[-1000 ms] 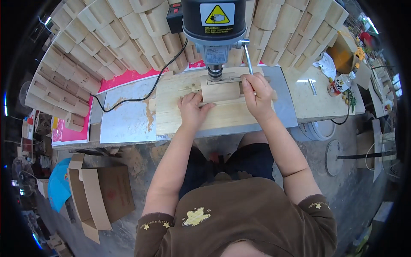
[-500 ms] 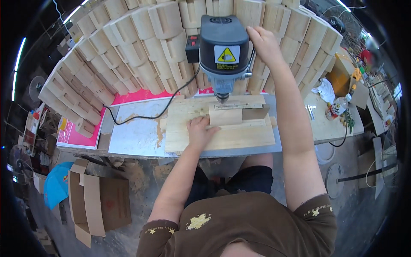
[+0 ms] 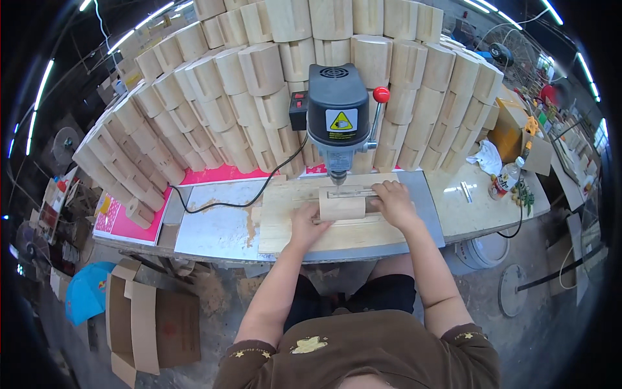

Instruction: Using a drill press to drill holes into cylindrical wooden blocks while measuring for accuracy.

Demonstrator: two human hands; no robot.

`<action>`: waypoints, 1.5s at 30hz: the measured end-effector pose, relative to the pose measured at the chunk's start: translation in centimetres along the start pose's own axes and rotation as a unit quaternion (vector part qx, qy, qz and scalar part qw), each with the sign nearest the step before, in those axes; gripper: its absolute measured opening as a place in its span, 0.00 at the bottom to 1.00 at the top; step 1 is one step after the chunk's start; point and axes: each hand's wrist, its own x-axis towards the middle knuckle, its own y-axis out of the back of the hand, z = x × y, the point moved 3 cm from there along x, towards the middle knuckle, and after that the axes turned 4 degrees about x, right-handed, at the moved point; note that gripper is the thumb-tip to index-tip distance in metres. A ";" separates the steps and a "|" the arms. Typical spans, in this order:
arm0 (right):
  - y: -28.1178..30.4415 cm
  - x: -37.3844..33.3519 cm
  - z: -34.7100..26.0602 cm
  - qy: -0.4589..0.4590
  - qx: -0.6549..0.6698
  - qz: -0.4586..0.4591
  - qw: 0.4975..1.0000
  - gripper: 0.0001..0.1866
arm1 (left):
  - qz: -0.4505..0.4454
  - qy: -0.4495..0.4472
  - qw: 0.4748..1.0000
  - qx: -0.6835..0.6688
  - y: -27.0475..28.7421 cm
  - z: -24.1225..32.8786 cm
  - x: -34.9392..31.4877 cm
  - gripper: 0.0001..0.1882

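A pale rounded wooden block (image 3: 342, 205) lies on a flat wooden board (image 3: 278, 236), under the chuck of a small bench drill press (image 3: 334, 107). A thin slotted strip runs along the block's top, below the chuck. At the block's left end my left hand (image 3: 308, 227) is closed on it, thumb along the near side. My right hand (image 3: 394, 204) has curled fingers at the far end of the strip, just right of the block; what they pinch is partly hidden. The drill's red-knobbed lever (image 3: 381, 95) stands up, with no hand on it.
Stacked grooved wooden blocks (image 3: 223, 107) form a curved wall behind the drill. A black cable (image 3: 236, 206) loops over the table at left. At right are a bottle (image 3: 506, 178) and a white cloth (image 3: 486, 157). An open cardboard box (image 3: 175, 327) sits on the floor.
My right hand has let go of the drill's lever and come down to the right end of the block. My left hand stays at the block's left end. The view has shifted slightly.
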 end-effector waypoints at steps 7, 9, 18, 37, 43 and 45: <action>0.5 -1.9 -1.1 0.030 0.031 -0.022 0.999 0.14 | 0.030 -0.067 0.996 0.043 8.6 0.2 -5.1 0.19; 0.5 -2.1 -0.8 0.020 0.025 -0.020 0.999 0.14 | 0.057 -0.002 0.998 0.023 11.9 0.1 -6.2 0.17; 0.3 -2.2 -2.0 0.047 0.008 -0.017 0.999 0.16 | 0.099 0.339 0.888 -0.294 14.9 3.0 -6.0 0.16; 0.1 -2.7 -3.3 0.049 0.003 0.007 0.999 0.19 | -0.059 0.348 0.893 -0.277 2.3 3.1 -2.5 0.21; 0.7 -4.5 -1.7 -0.020 -0.039 0.078 0.996 0.30 | -0.007 0.136 0.977 -0.161 3.4 2.8 -4.6 0.28; 0.1 -5.0 -0.5 -0.076 -0.004 0.098 0.992 0.32 | -0.015 -0.003 1.000 0.018 3.2 3.4 -5.2 0.32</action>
